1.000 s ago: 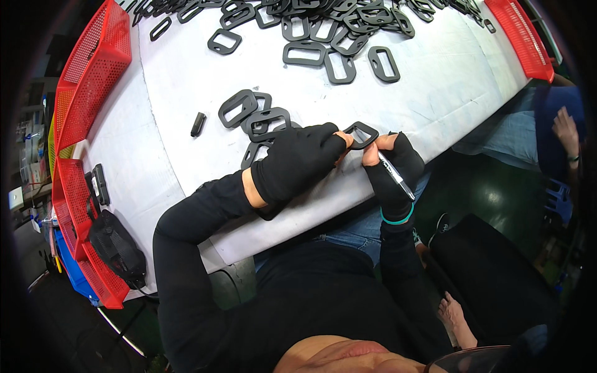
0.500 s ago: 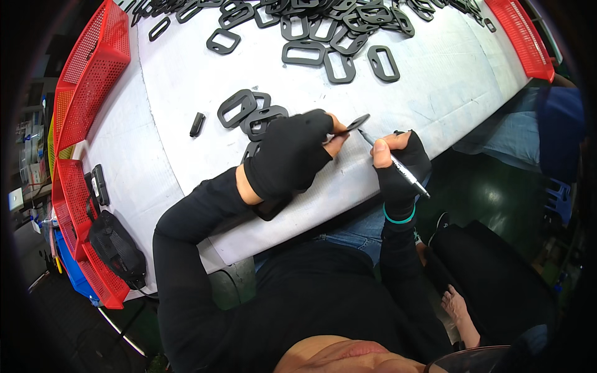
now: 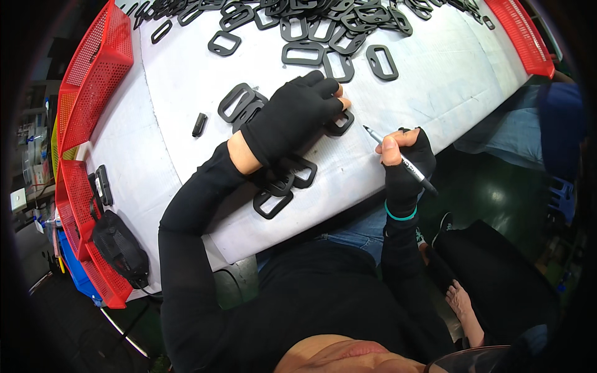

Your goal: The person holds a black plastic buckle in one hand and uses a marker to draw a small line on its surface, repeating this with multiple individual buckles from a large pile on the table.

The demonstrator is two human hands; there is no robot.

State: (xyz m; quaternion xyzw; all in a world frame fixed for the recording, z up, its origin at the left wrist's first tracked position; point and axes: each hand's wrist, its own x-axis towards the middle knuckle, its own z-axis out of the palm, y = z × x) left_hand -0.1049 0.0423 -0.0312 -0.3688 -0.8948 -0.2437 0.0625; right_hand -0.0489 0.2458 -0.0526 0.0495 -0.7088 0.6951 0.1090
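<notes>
My left hand (image 3: 292, 115), in a black fingerless glove, is over the table with its fingers loosely bent and apart. Just below its fingertips lies a black oblong frame (image 3: 340, 132), partly covered by the hand. More such frames show on both sides of the left wrist: a small group beyond it, with one frame (image 3: 234, 99) farthest out, and several nearer me, including a frame (image 3: 272, 205) by the table edge. My right hand (image 3: 404, 149), also gloved, grips a silver marker pen (image 3: 413, 169), its bare dark tip pointing to the far left, clear of the frame.
A black pen cap (image 3: 199, 125) lies left of the frames. Many black frames (image 3: 305, 28) are heaped at the far side. Red perforated baskets (image 3: 99, 68) line the left edge, and another red basket (image 3: 522, 37) is at far right. A black mesh pouch (image 3: 118, 245) sits at left.
My left hand has moved forward and away from the marker. The frame it held up edge-on now lies flat, and the nearer frames have come into view. The right hand shifted slightly right.
</notes>
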